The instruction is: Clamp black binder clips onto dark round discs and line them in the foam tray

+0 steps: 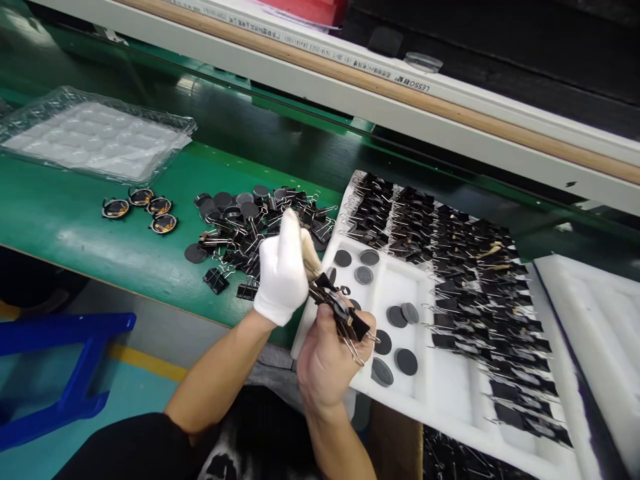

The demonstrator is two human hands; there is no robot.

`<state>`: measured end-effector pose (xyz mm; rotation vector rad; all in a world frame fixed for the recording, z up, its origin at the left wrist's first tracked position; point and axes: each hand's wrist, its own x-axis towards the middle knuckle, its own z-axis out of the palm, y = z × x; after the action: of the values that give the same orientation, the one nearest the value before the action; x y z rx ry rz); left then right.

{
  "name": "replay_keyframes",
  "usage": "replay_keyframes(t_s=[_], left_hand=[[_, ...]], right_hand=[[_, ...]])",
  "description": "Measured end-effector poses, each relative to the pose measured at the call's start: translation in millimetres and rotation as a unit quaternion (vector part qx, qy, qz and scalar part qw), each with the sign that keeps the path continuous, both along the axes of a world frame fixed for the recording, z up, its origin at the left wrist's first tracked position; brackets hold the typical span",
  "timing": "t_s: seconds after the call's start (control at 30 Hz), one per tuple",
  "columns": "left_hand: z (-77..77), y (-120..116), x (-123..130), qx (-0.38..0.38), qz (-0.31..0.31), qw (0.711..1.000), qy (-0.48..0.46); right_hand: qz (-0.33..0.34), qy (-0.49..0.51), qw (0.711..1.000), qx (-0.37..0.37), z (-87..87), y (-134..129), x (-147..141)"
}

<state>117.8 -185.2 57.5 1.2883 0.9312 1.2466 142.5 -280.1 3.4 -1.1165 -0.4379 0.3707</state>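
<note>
My left hand (283,273), in a white glove, is closed at the near end of a black binder clip (324,283), its fingers pinching around the wire handles. Bare, my right hand (325,357) grips a small dark round part (341,308) with binder clips on it; one clip's wire handles stick out toward me. Both hands meet over the left edge of a white foam tray (425,393). Just beyond my left hand lies a heap of loose black binder clips (235,243), mixed with round black discs (223,200).
Rows of clipped parts (475,267) fill the tray's far and right side; loose discs (406,361) lie in its near compartments. On the green bench (60,213) are several ring-shaped pieces (164,223) and a clear plastic tray (100,140). A blue stool (75,380) stands below left.
</note>
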Motion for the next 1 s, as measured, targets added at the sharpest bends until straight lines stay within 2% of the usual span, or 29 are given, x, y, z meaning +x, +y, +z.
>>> replay_keyframes(t_s=[0.1, 0.17, 0.23, 0.3, 0.33, 0.4, 0.5, 0.57, 0.67, 0.83, 0.93, 1.0], left_hand=[[3.9, -2.8, -10.9, -0.002, -0.055, 0.998, 0.006], [11.1, -2.0, -23.2, -0.005, -0.154, 0.986, 0.058], [19.5, 0.7, -34.9, -0.012, -0.275, 0.949, 0.150], [25.7, 2.9, -42.4, 0.010, -0.342, 0.911, 0.231], [27.2, 3.2, -44.2, 0.033, -0.343, 0.904, 0.253], [26.7, 1.6, -44.3, 0.089, -0.310, 0.908, 0.266], [19.9, -4.7, -39.7, 0.163, -0.263, 0.911, 0.274], [13.9, -9.4, -35.9, 0.229, -0.237, 0.901, 0.282], [6.4, -15.2, -31.8, 0.319, -0.194, 0.879, 0.298], [0.6, -21.9, -28.3, 0.341, -0.155, 0.863, 0.340], [-1.0, -22.1, -28.1, 0.362, -0.167, 0.849, 0.347], [-2.1, -19.0, -31.4, 0.376, -0.205, 0.831, 0.355]], right_hand=[[0.042, -0.058, 0.997, 0.029, 4.1, -8.7, 15.0], [0.080, -0.156, 0.984, 0.042, 11.4, -20.2, 35.3], [0.144, -0.269, 0.952, 0.033, 21.3, -35.2, 59.4], [0.219, -0.327, 0.919, -0.014, 31.9, -50.8, 81.7], [0.259, -0.322, 0.909, -0.055, 36.7, -57.6, 90.8], [0.349, -0.243, 0.895, -0.134, 44.1, -67.0, 104.1], [0.455, -0.080, 0.871, -0.171, 49.5, -68.3, 111.9], [0.450, -0.042, 0.870, -0.196, 50.7, -62.8, 111.5], [0.400, -0.041, 0.877, -0.261, 51.4, -53.1, 107.3], [0.356, 0.013, 0.900, -0.250, 47.2, -48.5, 96.6], [0.341, 0.010, 0.906, -0.249, 43.9, -51.8, 93.6], [0.357, -0.016, 0.902, -0.242, 45.9, -58.1, 100.5]])
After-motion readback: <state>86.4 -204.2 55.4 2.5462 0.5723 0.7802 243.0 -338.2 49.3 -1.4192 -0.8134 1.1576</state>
